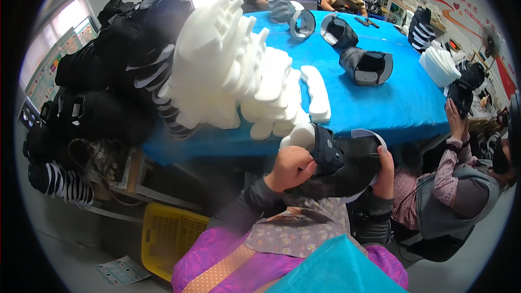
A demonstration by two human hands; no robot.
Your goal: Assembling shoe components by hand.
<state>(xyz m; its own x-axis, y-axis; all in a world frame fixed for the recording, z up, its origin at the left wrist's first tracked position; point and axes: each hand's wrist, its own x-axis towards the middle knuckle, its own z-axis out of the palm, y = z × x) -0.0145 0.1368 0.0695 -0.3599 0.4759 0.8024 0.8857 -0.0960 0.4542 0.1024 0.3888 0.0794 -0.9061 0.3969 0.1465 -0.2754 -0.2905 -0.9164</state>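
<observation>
Just below centre frame I've got both hands on one piece: a black padded shell (347, 165) with a white foam pad (299, 134) poking out of its upper-left end. My left hand (290, 168) is clenched tight around the shell's left end, knuckles up, right where the foam enters. My right hand (386, 176) cups the far right end, fingers wrapped over the pale rim, a firm hold.

I read this as the stuffing step: the foam looks partly seated, with a rounded white end still showing outside the black cover. The next move, as I judge it, calls for pushing along the shell's length while the right hand braces, keeping the pad flat so it doesn't buckle.

The shell's long axis runs roughly left to right across the frame, tipped up slightly at the left, its foam end pointing toward the blue table (401, 103).

Upper left of centre sits a tall heap of white foam pads (233, 70), with black shells (114, 76) piled at far left. A co-worker (456, 184) sits at right frame.
</observation>
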